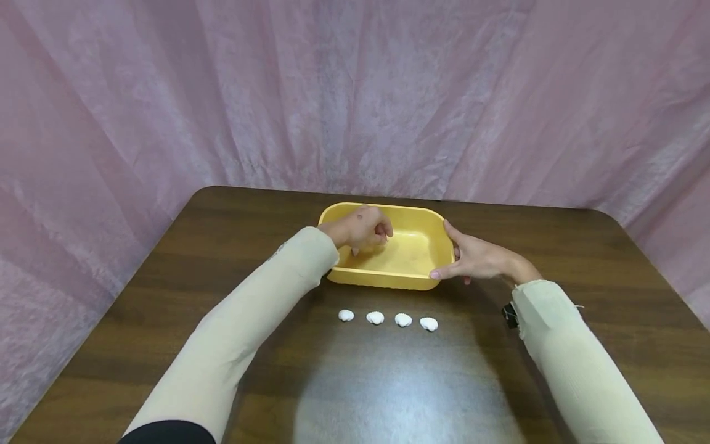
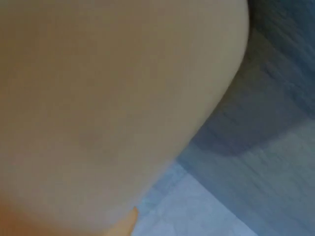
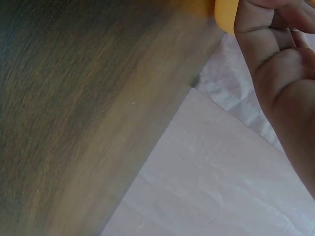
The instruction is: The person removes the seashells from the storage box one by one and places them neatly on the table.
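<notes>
A yellow plastic basin (image 1: 383, 280) stands on the wooden table in the head view. My left hand (image 1: 363, 228) reaches over its left side and hangs inside it with bent fingers. Whether anything sits between those fingertips cannot be made out. At the basin's right end my right hand (image 1: 477, 256) grips the wall, thumb and fingers spread around the corner. The right wrist view shows that hand's bent fingers (image 3: 280, 54) against the yellow edge. In front of the basin lie several white seashells (image 1: 375, 317) in a row. Blurred skin fills most of the left wrist view.
The brown wooden table (image 1: 222, 246) has rounded far corners. Behind it hangs a pink velvet curtain (image 1: 388, 92). A small black object (image 1: 510, 315) shows at the right wrist, by the sleeve's cuff. Light glares off the near tabletop.
</notes>
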The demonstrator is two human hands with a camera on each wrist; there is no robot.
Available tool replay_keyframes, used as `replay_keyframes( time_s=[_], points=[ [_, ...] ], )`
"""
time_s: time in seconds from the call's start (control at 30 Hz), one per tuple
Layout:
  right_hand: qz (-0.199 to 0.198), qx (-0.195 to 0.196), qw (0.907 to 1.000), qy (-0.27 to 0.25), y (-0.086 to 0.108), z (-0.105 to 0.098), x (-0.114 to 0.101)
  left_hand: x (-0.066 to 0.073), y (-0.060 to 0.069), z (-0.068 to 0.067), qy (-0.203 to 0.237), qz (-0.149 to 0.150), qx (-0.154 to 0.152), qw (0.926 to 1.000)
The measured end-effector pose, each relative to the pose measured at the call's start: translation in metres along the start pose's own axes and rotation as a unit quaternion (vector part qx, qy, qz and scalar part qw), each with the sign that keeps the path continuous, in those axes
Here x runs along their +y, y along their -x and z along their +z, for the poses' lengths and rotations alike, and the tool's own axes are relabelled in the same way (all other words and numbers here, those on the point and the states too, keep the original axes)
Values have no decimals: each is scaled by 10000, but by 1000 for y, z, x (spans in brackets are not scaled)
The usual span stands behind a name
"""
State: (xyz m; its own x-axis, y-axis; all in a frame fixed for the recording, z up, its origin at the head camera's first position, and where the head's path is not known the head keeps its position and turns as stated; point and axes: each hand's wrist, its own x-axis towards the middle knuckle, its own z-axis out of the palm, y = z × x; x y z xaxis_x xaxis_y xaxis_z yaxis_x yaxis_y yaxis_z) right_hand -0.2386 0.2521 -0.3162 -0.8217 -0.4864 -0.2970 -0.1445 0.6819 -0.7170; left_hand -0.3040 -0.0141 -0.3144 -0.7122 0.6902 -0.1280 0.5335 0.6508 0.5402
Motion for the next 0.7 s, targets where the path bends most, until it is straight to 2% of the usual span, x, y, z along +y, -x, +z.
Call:
replay_keyframes(
  time_s=[0.13, 0.33, 0.7],
  points=[
    [6, -74, 10000, -53, 0, 1, -2, 4, 9, -7, 233, 163, 33, 9996],
    [59, -88, 9999, -28, 2, 2, -3, 3, 24, -15, 373, 482, 343, 9976],
    [54, -105, 9999, -113, 5, 3, -3, 4, 37, -17, 1070, 315, 154, 9936]
  ],
)
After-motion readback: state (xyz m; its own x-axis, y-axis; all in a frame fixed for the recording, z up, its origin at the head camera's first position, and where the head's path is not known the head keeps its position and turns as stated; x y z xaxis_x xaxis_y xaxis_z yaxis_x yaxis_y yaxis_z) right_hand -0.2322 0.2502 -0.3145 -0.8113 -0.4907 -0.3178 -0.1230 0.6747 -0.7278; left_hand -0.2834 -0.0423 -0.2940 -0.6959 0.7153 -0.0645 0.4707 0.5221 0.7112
